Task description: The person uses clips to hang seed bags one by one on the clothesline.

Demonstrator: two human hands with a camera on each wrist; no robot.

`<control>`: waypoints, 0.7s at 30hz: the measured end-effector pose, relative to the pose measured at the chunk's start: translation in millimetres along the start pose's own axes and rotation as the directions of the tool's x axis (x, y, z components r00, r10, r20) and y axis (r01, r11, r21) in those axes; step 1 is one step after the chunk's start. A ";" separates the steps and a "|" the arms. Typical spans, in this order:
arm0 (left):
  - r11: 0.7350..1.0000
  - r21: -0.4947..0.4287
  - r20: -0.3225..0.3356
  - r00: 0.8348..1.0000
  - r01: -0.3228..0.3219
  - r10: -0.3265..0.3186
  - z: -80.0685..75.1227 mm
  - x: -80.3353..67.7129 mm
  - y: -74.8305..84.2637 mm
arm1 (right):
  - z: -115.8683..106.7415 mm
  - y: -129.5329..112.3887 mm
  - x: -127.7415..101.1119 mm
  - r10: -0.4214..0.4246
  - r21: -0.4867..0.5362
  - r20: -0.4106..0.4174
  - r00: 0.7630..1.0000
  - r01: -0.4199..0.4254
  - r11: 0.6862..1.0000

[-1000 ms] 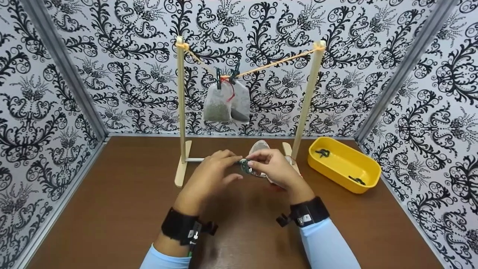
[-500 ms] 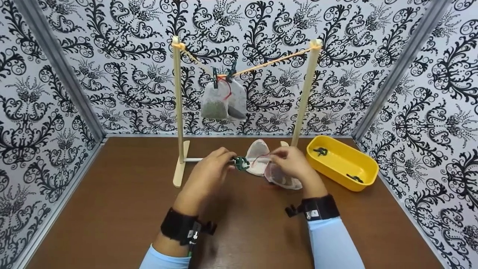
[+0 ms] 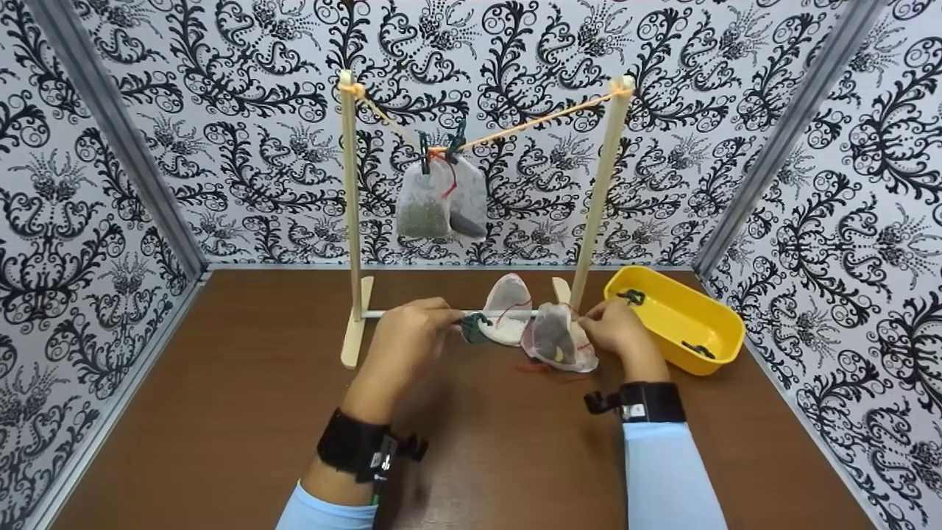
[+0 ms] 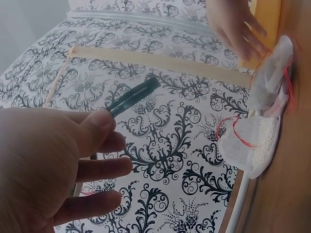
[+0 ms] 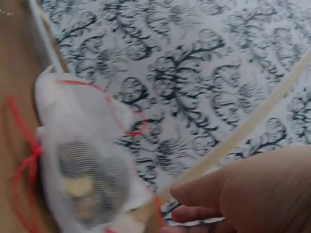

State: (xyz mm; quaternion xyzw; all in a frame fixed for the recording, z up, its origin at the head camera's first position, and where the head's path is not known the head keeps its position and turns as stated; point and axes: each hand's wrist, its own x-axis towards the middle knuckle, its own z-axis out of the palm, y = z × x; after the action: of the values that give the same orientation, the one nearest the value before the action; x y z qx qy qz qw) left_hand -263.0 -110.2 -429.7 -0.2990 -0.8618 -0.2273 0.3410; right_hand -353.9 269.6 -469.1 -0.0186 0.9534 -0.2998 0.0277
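My left hand [image 3: 412, 338] pinches a dark green plastic clip [image 4: 133, 96] between thumb and forefinger, its other fingers extended in the left wrist view. Over to the right, my right hand [image 3: 618, 331] has its fingertips at a mesh drawstring bag [image 3: 548, 340] and appears to pinch its red string [image 5: 159, 211]. That bag lies tilted on the table, with dark and pale pieces inside. Beside it rests another mesh bag [image 3: 506, 294] holding small white grains, close to the clip in the head view.
Two filled mesh bags [image 3: 423, 213] hang by green clips from an orange cord [image 3: 541, 121] strung between wooden posts [image 3: 351, 199]. A white rod [image 3: 374, 314] joins the posts' feet. At the right stands a yellow tub [image 3: 681, 320] with two green clips inside.
My right hand has moved away from the clip and across to the right bag's far side. My left hand keeps the clip. The right bag now shows more fully.
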 end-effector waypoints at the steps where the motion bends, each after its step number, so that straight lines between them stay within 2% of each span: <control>1: 1.000 0.002 -0.003 1.000 -0.003 0.003 0.1 -0.1 -0.5 | 4.8 1.6 2.8 0.000 -0.006 -0.012 1.000 0.000 1.000; 5: 1.000 0.003 -0.010 1.000 -0.001 0.001 -0.1 -0.5 -0.8 | 23.7 7.9 14.1 0.038 -0.031 -0.070 0.997 -0.041 0.999; 10: 1.000 -0.003 -0.011 1.000 0.004 -0.004 0.9 0.1 1.0 | 36.5 10.4 19.5 0.090 0.001 -0.096 0.991 -0.090 0.996; 17: 1.000 0.018 -0.016 1.000 0.001 0.000 1.8 0.7 2.3 | 42.5 3.1 17.2 0.053 0.121 -0.049 0.997 -0.047 0.992; 21: 1.000 0.024 -0.021 1.000 -0.006 0.006 2.3 0.6 2.2 | 44.4 -1.0 17.4 0.038 0.183 -0.057 0.998 -0.027 0.983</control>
State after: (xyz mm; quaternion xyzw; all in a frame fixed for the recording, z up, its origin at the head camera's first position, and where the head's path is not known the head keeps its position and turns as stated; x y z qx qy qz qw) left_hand -262.9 -107.0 -430.4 -0.2952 -0.8598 -0.2191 0.3542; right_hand -368.3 242.5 -505.6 0.0083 0.9227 -0.3855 0.0056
